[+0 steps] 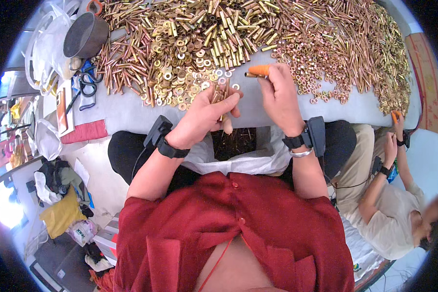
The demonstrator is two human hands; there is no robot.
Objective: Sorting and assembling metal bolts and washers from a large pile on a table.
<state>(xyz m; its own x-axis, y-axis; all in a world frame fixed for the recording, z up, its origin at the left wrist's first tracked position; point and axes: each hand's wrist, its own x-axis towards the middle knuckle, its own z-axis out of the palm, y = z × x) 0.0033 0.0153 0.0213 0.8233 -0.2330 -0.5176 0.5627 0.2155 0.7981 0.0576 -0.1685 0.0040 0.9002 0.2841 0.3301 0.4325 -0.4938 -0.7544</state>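
Observation:
My left hand (pixel 207 114) is closed around a small bunch of brass-coloured threaded metal rods (pixel 220 95), with the thumb across them. Just to its right, my right hand (pixel 281 95) pinches a short brass-coloured metal piece (pixel 251 75). An orange finger cover (pixel 260 69) sits on that hand's index finger. Beyond the hands, loose flat washers (pixel 180 90) lie nearest my left hand. Short metal sleeves (pixel 228 53) are heaped behind them. Small nuts (pixel 314 78) spread out to the right of my right hand.
Long metal rods (pixel 126 63) pile at the table's left. A dark pot (pixel 86 36) and blue-handled scissors (pixel 87 80) lie at the left edge. Below my hands, a white-lined container (pixel 272 158) stands between my knees. A co-worker (pixel 392 214) sits at the right.

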